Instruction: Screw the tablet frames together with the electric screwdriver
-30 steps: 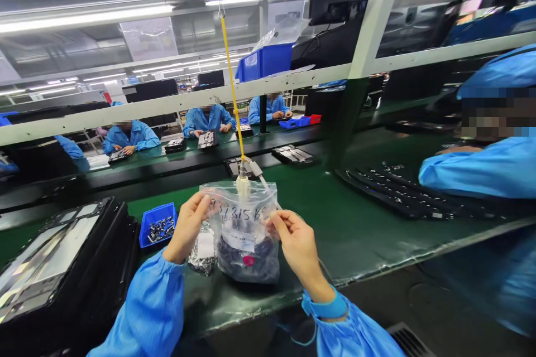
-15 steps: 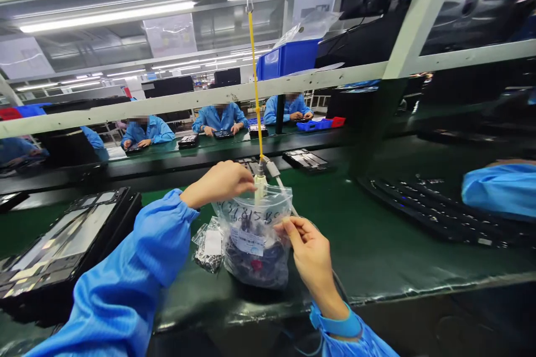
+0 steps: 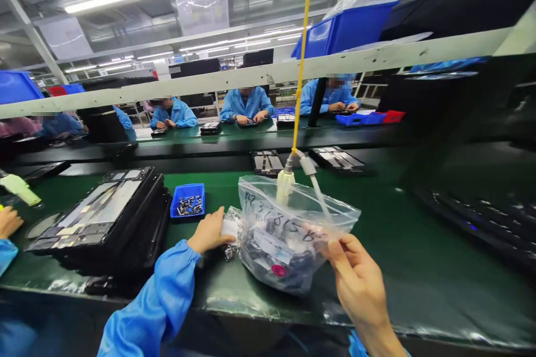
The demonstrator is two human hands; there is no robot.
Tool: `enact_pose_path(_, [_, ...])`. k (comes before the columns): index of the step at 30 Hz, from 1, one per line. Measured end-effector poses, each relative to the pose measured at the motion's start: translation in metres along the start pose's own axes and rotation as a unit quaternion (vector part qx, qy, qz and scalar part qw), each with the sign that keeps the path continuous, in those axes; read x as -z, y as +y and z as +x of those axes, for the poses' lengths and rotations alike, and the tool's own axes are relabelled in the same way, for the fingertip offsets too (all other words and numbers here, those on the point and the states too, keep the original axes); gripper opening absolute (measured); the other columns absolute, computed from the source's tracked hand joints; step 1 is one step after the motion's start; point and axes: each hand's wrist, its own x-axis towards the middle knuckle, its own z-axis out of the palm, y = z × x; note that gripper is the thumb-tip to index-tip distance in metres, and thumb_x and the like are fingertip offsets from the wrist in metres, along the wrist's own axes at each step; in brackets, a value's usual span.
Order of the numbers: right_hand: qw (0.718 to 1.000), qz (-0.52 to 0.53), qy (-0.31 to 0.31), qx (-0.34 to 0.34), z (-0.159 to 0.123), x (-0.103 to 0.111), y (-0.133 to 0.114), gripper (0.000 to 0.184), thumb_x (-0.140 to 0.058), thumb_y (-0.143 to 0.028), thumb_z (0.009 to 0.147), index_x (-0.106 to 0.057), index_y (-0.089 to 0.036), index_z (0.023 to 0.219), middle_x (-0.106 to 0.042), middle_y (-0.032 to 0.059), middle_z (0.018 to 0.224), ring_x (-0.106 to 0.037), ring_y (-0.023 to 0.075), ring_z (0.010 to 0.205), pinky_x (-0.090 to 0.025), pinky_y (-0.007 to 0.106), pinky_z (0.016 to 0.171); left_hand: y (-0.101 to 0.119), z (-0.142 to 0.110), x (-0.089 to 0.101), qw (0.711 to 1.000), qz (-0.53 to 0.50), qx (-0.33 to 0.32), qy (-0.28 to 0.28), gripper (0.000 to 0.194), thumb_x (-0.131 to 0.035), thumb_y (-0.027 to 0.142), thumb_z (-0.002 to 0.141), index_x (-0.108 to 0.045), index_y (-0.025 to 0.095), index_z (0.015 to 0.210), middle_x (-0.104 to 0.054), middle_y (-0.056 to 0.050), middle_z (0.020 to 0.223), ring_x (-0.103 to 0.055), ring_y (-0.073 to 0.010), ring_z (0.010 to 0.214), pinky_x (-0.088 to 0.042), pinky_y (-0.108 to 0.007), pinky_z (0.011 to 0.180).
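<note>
Fingers of our right hand [image 3: 360, 281] pinch the large clear bag [image 3: 272, 256] by its right side, on the green bench [image 3: 410, 268]; our left hand [image 3: 208, 232] touches the small packet [image 3: 231, 227] just beside it, whether clamped we cannot tell. Blue tray [image 3: 188, 190] nearby.

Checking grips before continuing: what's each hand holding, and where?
Right hand: the large clear bag, by its upper right side. Left hand touches the small bag at its left edge; whether gripped, unclear.
</note>
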Motion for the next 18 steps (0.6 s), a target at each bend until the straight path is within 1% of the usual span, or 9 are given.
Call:
enact_pose_path(1, [1.000,-0.007,0.004,-0.001,0.000,0.002,0.001,0.036,-0.071,-0.056,0.088,-0.068,-0.023,0.102,-0.074,0.0110,0.110,-0.070,0.0302,0.102,-0.058,0.036,0.085,-0.001,0.001,-0.001,1.000,-0.002,0.004,-0.008,0.101,-0.083,0.039,0.075,-0.030,0.005,0.154,-0.048,-0.028,0.148,-0.045,-0.0413,0.139,-0.038,-0.047,0.113])
enact_pose_path(3, [1.000,-0.021,0.003,0.000,-0.001,0.006,0.006,0.036,-0.069,-0.056,0.089,-0.069,-0.024,0.105,-0.073,0.0116,0.114,-0.070,0.0318,0.104,-0.059,0.038,0.088,-0.001,0.002,-0.003,1.000,-0.010,0.009,-0.021,0.091,-0.086,0.035,0.070,-0.044,0.007,0.146,-0.059,-0.025,0.138,-0.055,-0.0393,0.130,-0.043,-0.043,0.108])
enact_pose_path(5, [0.999,-0.035,-0.006,0.007,-0.002,0.011,0.012,0.039,-0.068,-0.057,0.088,-0.069,-0.024,0.110,-0.072,0.0128,0.117,-0.069,0.0340,0.106,-0.060,0.039,0.086,-0.003,0.002,-0.008,0.999,-0.020,0.027,-0.023,0.070,-0.087,0.033,0.069,-0.059,0.010,0.129,-0.066,-0.021,0.127,-0.062,-0.0375,0.120,-0.047,-0.041,0.101])
enact_pose_path(7, [0.998,-0.053,-0.015,0.013,-0.002,0.013,0.018,0.044,-0.071,-0.058,0.085,-0.068,-0.025,0.113,-0.072,0.0143,0.118,-0.071,0.0349,0.104,-0.062,0.038,0.081,-0.005,0.002,-0.013,0.998,-0.037,0.048,-0.022,0.053,-0.084,0.034,0.072,-0.066,0.012,0.116,-0.071,-0.019,0.118,-0.066,-0.0359,0.111,-0.050,-0.038,0.093])
enact_pose_path(9, [0.997,-0.074,-0.027,0.017,-0.002,0.014,0.023,0.049,-0.077,-0.056,0.080,-0.068,-0.024,0.117,-0.072,0.0151,0.119,-0.071,0.0349,0.104,-0.062,0.037,0.082,-0.008,0.000,-0.018,0.997,-0.054,0.055,-0.011,0.045,-0.081,0.037,0.075,-0.068,0.012,0.110,-0.071,-0.018,0.115,-0.066,-0.0352,0.110,-0.050,-0.037,0.091])
enact_pose_path(12, [0.992,-0.110,-0.058,0.030,-0.006,0.008,0.024,0.066,-0.084,-0.059,0.071,-0.066,-0.023,0.124,-0.069,0.0157,0.126,-0.066,0.0367,0.116,-0.057,0.042,0.099,-0.015,-0.007,-0.020,0.996,-0.072,0.045,0.012,0.038,-0.076,0.039,0.079,-0.069,0.010,0.104,-0.069,-0.019,0.115,-0.065,-0.0347,0.110,-0.048,-0.038,0.094])
enact_pose_path(14, [0.985,-0.146,-0.085,0.024,-0.012,0.001,0.024,0.086,-0.088,-0.063,0.063,-0.060,-0.021,0.133,-0.065,0.0166,0.133,-0.061,0.0390,0.124,-0.050,0.049,0.108,-0.025,-0.010,-0.022,0.991,-0.124,0.028,0.038,0.036,-0.070,0.038,0.080,-0.067,0.011,0.103,-0.070,-0.018,0.113,-0.066,-0.0335,0.107,-0.048,-0.039,0.093])
enact_pose_path(16, [0.977,-0.191,-0.093,0.002,-0.019,-0.008,0.026,0.103,-0.092,-0.062,0.056,-0.053,-0.020,0.142,-0.061,0.0174,0.138,-0.057,0.0406,0.128,-0.043,0.055,0.113,-0.038,-0.007,-0.025,0.978,-0.200,0.010,0.059,0.036,-0.067,0.040,0.078,-0.064,0.014,0.102,-0.072,-0.015,0.107,-0.068,-0.0322,0.101,-0.049,-0.040,0.090])
enact_pose_path(18, [0.971,-0.228,-0.075,-0.004,-0.025,-0.017,0.029,0.107,-0.095,-0.057,0.054,-0.050,-0.021,0.145,-0.059,0.0174,0.140,-0.055,0.0414,0.130,-0.040,0.060,0.115,-0.051,0.000,-0.030,0.965,-0.251,0.000,0.074,0.041,-0.066,0.044,0.074,-0.061,0.016,0.104,-0.074,-0.012,0.103,-0.069,-0.0322,0.097,-0.052,-0.042,0.089])
